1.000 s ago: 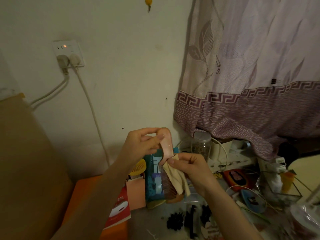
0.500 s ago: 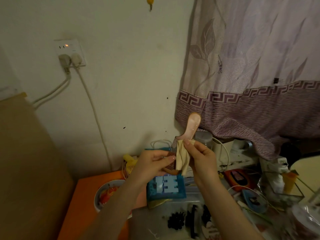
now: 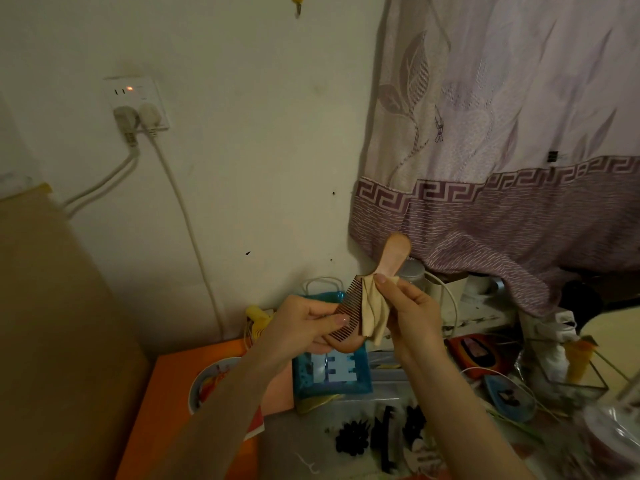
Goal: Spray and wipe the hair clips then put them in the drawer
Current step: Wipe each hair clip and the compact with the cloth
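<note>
The left hand (image 3: 308, 320) pinches the toothed end of a wooden comb (image 3: 360, 306), thumb on the teeth, holding it up over the table (image 3: 287, 445) with the handle pointing up and to the right. The right hand (image 3: 405, 310) is closed on a beige cloth (image 3: 372, 315), pressing it against the comb where the teeth meet the handle. So the step in hand looks like wiping, and on a comb, not a clip. The hair clips (image 3: 384, 434), several dark ones, lie loose on the table below the forearms, near its front edge, with no hand on them. Whether they have been sprayed or wiped cannot be told from how they lie. No drawer and no spray bottle can be made out among the clutter. By this showing most of the task is left: the clips need handling, and none is put away.
</note>
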### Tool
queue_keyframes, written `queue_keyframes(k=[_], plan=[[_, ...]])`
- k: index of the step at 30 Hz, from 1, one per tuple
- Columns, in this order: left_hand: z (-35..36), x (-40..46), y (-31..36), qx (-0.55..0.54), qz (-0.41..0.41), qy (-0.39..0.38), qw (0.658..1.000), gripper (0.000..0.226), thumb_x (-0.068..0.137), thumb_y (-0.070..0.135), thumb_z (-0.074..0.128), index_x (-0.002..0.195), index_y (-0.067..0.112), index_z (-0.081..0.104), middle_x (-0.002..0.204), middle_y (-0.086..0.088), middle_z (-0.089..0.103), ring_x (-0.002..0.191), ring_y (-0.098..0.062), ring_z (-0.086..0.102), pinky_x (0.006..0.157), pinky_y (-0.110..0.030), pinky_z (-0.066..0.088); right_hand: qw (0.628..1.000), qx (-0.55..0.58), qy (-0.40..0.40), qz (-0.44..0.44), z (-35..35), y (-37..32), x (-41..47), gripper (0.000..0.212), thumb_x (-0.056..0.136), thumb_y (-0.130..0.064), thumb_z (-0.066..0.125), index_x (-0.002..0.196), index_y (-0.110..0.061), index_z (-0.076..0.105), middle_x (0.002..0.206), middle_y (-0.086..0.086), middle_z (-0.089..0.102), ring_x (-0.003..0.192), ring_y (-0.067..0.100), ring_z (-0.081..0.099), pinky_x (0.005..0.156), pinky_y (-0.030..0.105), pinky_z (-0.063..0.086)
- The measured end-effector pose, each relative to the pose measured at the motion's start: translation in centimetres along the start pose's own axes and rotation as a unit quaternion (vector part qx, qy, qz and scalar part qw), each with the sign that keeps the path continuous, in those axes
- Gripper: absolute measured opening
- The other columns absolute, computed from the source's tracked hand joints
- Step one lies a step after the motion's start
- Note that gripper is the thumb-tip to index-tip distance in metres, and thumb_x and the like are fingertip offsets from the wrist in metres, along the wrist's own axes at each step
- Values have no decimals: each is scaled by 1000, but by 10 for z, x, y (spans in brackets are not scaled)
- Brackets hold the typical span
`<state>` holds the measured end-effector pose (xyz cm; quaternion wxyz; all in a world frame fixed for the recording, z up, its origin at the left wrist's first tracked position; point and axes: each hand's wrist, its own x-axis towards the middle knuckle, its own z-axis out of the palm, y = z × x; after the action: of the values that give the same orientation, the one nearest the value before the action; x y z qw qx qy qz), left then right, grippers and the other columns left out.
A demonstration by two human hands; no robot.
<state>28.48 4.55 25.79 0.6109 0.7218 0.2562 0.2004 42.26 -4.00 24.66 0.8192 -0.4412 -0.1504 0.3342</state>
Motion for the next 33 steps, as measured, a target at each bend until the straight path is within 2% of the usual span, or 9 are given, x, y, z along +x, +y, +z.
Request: queue_keyframes(k=[2, 11, 17, 22, 24, 27, 30, 33], plan=[[-1, 0, 0, 2, -2, -7, 1000, 16, 88, 16, 65, 94, 29, 70, 74, 10, 74, 71, -5, 71, 58, -15, 53, 1000, -5, 5, -2, 0, -3, 1, 6, 85, -5, 65, 86, -1, 69, 76, 7, 71, 67, 14, 65, 60, 22, 55], [-8, -1, 0, 53, -4, -41, 998, 20, 88, 15, 65, 95, 33, 69, 78, 15, 74, 77, -4, 71, 59, -15, 53, 999, -11, 40, -3, -7, -15, 9, 12, 85, -7, 66, 93, 2, 68, 84, 13, 67, 73, 20, 62, 75, 33, 51], [-11, -3, -2, 81, -11, -65, 995, 21, 87, 17, 66, 98, 35, 68, 81, 21, 73, 81, 0, 70, 61, -15, 53, 999, 13, 43, -23, -16, -28, 17, 19, 86, -7, 65, 103, 1, 67, 94, 11, 69, 79, 16, 65, 72, 26, 55], [-9, -2, -4, 74, 24, -31, 997, 21, 88, 16, 65, 99, 34, 68, 82, 19, 73, 81, -2, 70, 60, -15, 53, 999, 18, 26, -24, -19, -31, 18, 15, 87, -8, 62, 100, -4, 69, 90, 8, 71, 75, 14, 67, 65, 22, 57], [-7, 0, -5, 69, 37, -16, 997, 20, 88, 17, 64, 98, 34, 68, 81, 18, 74, 81, -3, 70, 60, -15, 53, 1000, -2, 22, -9, -22, -28, 17, 13, 87, -11, 63, 97, -8, 70, 84, 4, 72, 75, 15, 66, 67, 27, 57], [-5, 2, -6, 46, 50, 0, 998, 20, 89, 16, 64, 96, 33, 70, 81, 15, 74, 80, -4, 71, 60, -15, 53, 1000, -9, 4, 15, -22, -19, 13, 18, 85, -11, 64, 101, -3, 69, 86, 9, 72, 85, 24, 65, 84, 41, 53], [-1, 5, -6, 22, 59, 15, 998, 19, 89, 13, 63, 99, 27, 71, 80, 11, 75, 78, -6, 71, 58, -16, 53, 999, -9, -40, 18, -16, -7, 4, 18, 75, -12, 67, 91, -3, 70, 85, 11, 73, 78, 21, 68, 73, 31, 58], [1, 7, -4, 10, 64, 24, 998, 23, 90, 9, 61, 111, 17, 68, 80, 11, 74, 79, -7, 71, 58, -18, 55, 998, -15, -65, 18, -10, 2, -2, 17, 74, -12, 66, 88, -3, 71, 87, 13, 74, 76, 20, 70, 67, 28, 59]])
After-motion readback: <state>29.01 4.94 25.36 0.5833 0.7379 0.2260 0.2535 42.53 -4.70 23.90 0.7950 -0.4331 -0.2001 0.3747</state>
